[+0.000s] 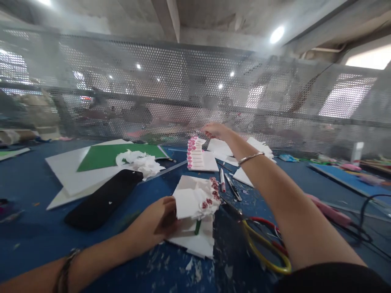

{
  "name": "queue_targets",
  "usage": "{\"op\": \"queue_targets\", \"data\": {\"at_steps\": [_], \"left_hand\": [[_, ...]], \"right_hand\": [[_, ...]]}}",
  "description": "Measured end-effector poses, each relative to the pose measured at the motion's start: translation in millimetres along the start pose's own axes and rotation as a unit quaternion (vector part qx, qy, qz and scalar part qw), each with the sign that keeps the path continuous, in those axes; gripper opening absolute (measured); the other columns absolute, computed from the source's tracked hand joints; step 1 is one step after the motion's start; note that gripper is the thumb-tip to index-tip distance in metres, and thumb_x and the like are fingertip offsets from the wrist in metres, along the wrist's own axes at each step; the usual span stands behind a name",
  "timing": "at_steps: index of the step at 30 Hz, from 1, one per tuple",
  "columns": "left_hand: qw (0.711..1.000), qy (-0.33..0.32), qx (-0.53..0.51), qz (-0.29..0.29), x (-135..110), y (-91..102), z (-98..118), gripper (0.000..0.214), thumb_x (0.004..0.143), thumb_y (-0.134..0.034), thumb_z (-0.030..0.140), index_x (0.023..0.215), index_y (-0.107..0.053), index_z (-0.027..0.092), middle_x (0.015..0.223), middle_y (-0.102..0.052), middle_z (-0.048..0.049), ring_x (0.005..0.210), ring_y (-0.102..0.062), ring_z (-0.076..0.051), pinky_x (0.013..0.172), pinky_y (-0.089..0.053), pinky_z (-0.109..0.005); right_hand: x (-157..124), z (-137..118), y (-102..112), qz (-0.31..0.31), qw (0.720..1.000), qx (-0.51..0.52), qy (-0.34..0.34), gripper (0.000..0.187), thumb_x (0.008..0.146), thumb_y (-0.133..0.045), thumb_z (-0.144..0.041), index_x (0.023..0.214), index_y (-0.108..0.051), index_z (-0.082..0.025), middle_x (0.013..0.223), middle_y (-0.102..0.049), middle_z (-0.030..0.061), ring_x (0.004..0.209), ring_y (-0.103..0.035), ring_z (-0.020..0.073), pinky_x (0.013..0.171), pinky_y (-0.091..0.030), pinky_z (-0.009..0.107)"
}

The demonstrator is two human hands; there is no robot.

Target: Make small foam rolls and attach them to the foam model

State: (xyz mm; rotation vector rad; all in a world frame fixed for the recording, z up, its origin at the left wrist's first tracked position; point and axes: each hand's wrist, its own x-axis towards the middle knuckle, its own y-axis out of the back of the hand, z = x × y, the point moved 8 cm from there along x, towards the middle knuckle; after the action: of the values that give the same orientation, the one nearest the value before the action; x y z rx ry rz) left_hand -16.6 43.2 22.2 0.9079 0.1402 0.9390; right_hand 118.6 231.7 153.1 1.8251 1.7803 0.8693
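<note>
The left hand point(161, 219) is down at the near side of the tabletop point(174, 156), and its bent fingers look closed on the left edge of a white card assembly point(187, 203). Dark red glittery pieces point(214, 187) run along that assembly's right side, and a short green stem point(197, 227) stands out below them.

Out beyond it, the right arm is at full stretch, the right hand point(217, 131) poised just above and behind a white card strip set point(198, 156), a neat line of pink tips point(190, 152) along its left side. Those fingers are curled inward; whether anything is pinched between them, I can't tell from here.

So the step in hand looks like this: one hand steadies the near piece, the other is out over the far one. The next move, I'd judge, calls for a light right-hand grip that spares the pink tips, and a firm left hold so the stacked cards don't slip.

Just to the right lie a white marker point(222, 181) and a dark pen point(233, 188); nearer, scissors with yellow and red handles point(282, 269). Over on the left, crumpled white paper point(146, 166) sits beside a green sheet point(104, 158).
</note>
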Motion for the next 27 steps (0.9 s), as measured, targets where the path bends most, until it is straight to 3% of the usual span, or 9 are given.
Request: {"op": "queue_targets", "data": {"at_steps": [5,9,13,18,22,27], "left_hand": [[0.998,-0.041,0.038,-0.004,0,2.6,7,0.034,0.082,-0.041,0.031,0.113,-0.052,0.020,0.117,-0.055,-0.0066,0.105,-0.051,-0.023,0.090,-0.039,-0.032],[0.996,-0.037,0.077,-0.009,-2,3.3,8,0.036,0.083,-0.039,0.029,0.115,-0.051,0.017,0.118,-0.054,-0.0089,0.107,-0.049,-0.024,0.092,-0.038,-0.033],[0.995,-0.038,0.097,-0.011,-2,4.0,10,0.035,0.085,-0.039,0.029,0.115,-0.050,0.017,0.119,-0.053,-0.0083,0.108,-0.048,-0.022,0.094,-0.036,-0.033],[0.988,-0.046,0.141,0.046,-1,19.4,14,0.032,0.083,-0.039,0.028,0.108,-0.052,0.014,0.113,-0.056,-0.0103,0.106,-0.049,-0.021,0.092,-0.035,-0.035],[0.979,0.039,0.173,0.099,2,41.9,7,0.030,0.080,-0.040,0.035,0.088,-0.057,0.012,0.087,-0.062,-0.0094,0.080,-0.057,-0.020,0.073,-0.044,-0.032],[0.968,0.106,0.204,0.101,8,52.3,-3,0.024,0.076,-0.043,0.027,0.084,-0.058,0.009,0.083,-0.063,-0.0096,0.075,-0.058,-0.018,0.069,-0.043,-0.029]], "right_hand": [[-46,-20,7,-0.025,0.988,-0.107,0.109,0.012,0.079,-0.051,-0.016,0.085,-0.060,-0.011,0.079,-0.060,0.0035,0.069,-0.053,0.0096,0.059,-0.042,0.021],[-94,-23,16,-0.034,0.966,-0.172,0.191,0.016,0.076,-0.049,-0.016,0.083,-0.062,-0.011,0.075,-0.060,0.0034,0.064,-0.050,0.0084,0.055,-0.036,0.019],[-135,-9,28,-0.035,0.943,-0.237,0.231,0.018,0.074,-0.049,-0.021,0.080,-0.063,-0.013,0.072,-0.061,0.0031,0.062,-0.049,0.0097,0.057,-0.034,0.022],[-163,20,38,-0.028,0.924,-0.289,0.247,0.021,0.074,-0.046,-0.025,0.078,-0.063,-0.014,0.071,-0.062,0.0042,0.061,-0.050,0.0113,0.057,-0.034,0.023],[-173,40,35,-0.025,0.917,-0.316,0.242,0.020,0.072,-0.045,-0.023,0.075,-0.063,-0.015,0.071,-0.063,0.0046,0.062,-0.052,0.0118,0.058,-0.034,0.023],[-185,54,24,-0.030,0.910,-0.335,0.242,0.020,0.073,-0.044,-0.021,0.074,-0.063,-0.015,0.068,-0.063,0.0053,0.059,-0.052,0.0119,0.056,-0.034,0.023]]}}
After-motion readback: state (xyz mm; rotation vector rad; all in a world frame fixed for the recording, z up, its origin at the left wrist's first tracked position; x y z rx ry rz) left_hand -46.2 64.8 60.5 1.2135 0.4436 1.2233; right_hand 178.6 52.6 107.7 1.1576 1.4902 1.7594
